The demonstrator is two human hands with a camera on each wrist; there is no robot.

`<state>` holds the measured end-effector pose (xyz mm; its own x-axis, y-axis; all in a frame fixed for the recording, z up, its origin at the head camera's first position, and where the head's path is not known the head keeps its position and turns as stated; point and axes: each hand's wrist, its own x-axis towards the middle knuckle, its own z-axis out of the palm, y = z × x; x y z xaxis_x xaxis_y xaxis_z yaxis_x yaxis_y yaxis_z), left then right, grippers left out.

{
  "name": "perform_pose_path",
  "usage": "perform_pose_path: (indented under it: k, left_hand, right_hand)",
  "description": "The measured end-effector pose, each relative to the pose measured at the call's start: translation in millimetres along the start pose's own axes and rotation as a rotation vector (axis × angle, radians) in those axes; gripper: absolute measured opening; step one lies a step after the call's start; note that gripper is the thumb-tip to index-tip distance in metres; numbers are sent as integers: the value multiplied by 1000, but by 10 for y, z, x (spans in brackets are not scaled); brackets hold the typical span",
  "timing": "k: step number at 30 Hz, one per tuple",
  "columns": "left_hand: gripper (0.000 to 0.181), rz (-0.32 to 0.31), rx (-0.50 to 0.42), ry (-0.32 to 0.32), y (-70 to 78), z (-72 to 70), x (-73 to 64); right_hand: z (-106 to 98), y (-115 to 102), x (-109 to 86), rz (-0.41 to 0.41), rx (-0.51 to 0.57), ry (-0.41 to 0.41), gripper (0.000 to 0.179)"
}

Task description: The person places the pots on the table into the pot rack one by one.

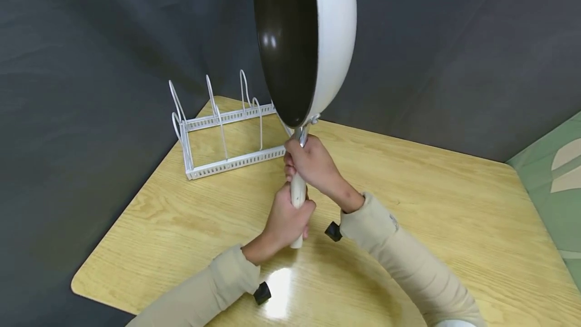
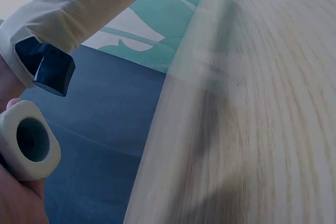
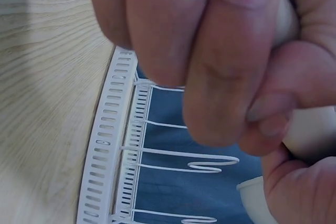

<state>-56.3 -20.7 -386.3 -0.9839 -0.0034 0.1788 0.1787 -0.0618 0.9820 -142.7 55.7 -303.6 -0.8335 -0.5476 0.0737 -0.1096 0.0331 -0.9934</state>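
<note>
Pan: the big pan [image 1: 304, 39], white outside and dark inside, is lifted in the air above the counter [image 1: 454, 206]; its hollow side faces to the left in the head view, and its top is cut by the picture border.
Handle: the pale handle [image 1: 297, 191] points downward from the pan.
Right hand: the right hand [image 1: 315, 163] holds the handle at the upper part, just under the pan, with its fingers [image 1: 289, 170] clenched around it.
Left hand: the left hand [image 1: 287, 218] grasps the same handle lower, its fingers also curled around; the handle end comes out below and, in the left wrist view, shows a hole [image 2: 33, 140].
Rack: a white wire rack [image 1: 236, 163] stands on the counter, its right end partly hidden behind the pan and the right hand.
Sleeves: both sleeves [image 1: 408, 256] are beige.
Background: a dark cloth [image 1: 91, 90] hangs behind the counter.
</note>
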Motion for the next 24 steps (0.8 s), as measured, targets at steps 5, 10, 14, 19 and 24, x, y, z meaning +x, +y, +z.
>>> perform_pose_path:
  k: [5,10,14,19,24]
  left_hand:
    - [12,-16,-34,-3,28,-25,-34]
    - [12,-6,-67,0,16,-48,-64]
    - [11,-14,-78,4,-9,-81,-91]
    - [9,-39,-61,18,-15,-116,-110]
    - [8,-46,-61,13,-18,-127,-109]
  right_hand:
    - [34,-3,31,28,18,-20,33]
    - [61,24,60,37,0,-45,36]
    - [92,70,86,35,-24,-80,38]
    - [119,104,119,40,-37,-91,39]
    - [134,111,130,71,-21,-75,38]
